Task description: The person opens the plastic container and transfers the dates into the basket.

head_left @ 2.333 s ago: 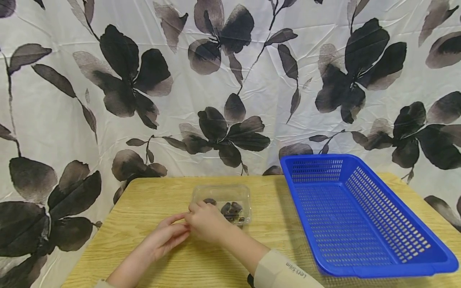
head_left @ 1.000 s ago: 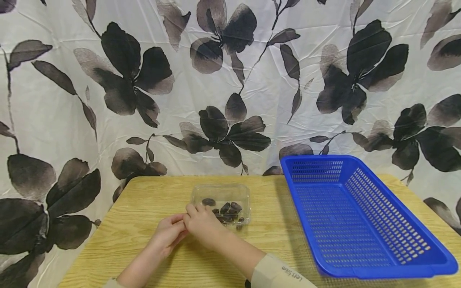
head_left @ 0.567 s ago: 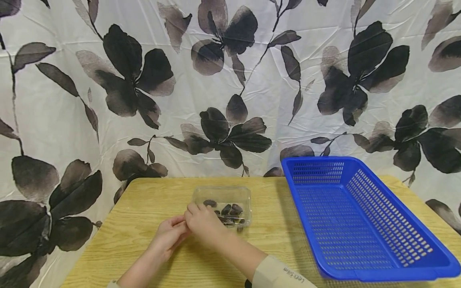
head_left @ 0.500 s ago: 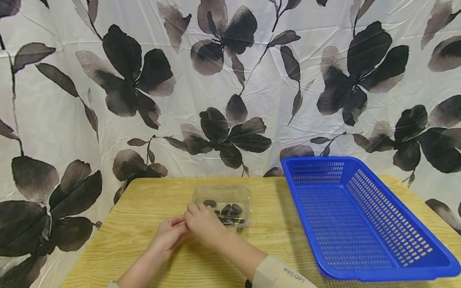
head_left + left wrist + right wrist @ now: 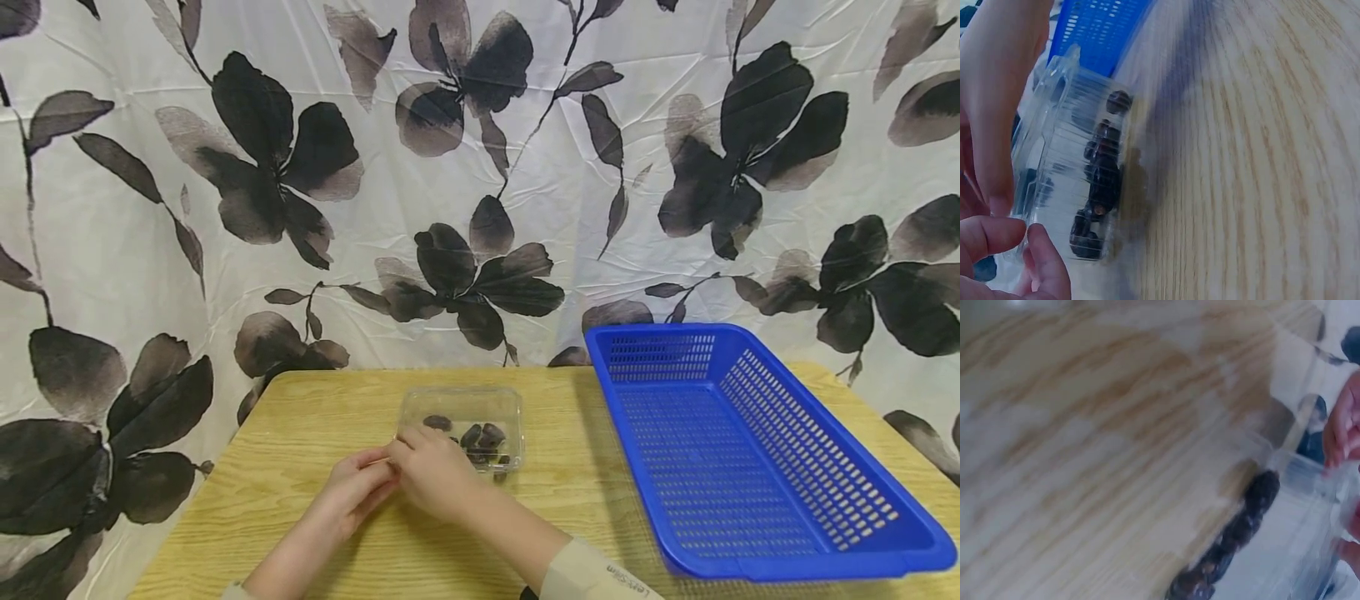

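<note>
A clear plastic box [image 5: 504, 400] sits on the table, holding several dark, round, grape-like pieces [image 5: 1102, 181]. At its near left corner, my left hand [image 5: 352, 492] pinches the rim between thumb and finger [image 5: 1047, 256]. My right hand [image 5: 435, 471] reaches over the same corner from the right, its curled fingers gripping the rim close to the left fingertips. In the head view the right hand hides that corner and part of the contents. The right wrist view shows the dark pieces lying in a row along the box's lower side, with fingertips at its rim.
A large blue perforated basket [image 5: 757, 562] stands on the right of the wooden table [image 5: 315, 417]. Behind the table hangs a white cloth [image 5: 570, 208] with dark flower prints.
Both hands stay at the box's near left corner. The right hand has shifted slightly, its knuckles now covering more of the dark pieces than a second ago. Box and basket stay put.
</note>
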`<state>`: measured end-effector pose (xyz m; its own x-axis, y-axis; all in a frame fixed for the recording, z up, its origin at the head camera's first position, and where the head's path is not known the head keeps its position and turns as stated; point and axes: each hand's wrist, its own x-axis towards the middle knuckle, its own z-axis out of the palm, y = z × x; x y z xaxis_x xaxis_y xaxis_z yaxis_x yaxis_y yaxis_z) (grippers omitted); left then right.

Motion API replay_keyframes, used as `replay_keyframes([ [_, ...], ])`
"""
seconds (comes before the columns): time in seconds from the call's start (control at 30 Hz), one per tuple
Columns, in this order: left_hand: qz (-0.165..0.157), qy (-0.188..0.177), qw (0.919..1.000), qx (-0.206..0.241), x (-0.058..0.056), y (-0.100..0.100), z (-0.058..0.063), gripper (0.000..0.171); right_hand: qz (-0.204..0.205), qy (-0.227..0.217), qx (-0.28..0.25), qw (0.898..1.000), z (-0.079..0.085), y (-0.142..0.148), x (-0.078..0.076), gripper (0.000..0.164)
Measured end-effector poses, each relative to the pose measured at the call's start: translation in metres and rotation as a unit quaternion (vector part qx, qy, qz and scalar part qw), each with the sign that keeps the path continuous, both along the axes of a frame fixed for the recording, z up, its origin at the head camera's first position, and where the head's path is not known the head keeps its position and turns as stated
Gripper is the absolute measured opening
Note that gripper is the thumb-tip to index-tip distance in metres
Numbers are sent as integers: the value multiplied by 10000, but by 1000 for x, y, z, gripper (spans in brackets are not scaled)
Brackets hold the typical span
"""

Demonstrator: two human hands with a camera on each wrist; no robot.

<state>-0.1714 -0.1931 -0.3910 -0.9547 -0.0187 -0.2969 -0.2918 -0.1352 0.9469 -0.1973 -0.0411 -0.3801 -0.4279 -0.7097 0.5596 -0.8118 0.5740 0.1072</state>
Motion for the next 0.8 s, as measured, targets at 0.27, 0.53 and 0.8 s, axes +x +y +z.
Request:
replay_keyframes([
  [0.27,-96,-507,9986,112,3,-8,-1,62,-268,-438,-126,9986,10,29,2,28],
  [0.53,-272,-619,9953,697,13,6,-11,38,-685,-1381,-236,9878,12,73,6,32],
  [0.8,-1147,-839,9826,1195,17,40,-16,55,-826,-1790,-444,9794,12,98,8,40],
])
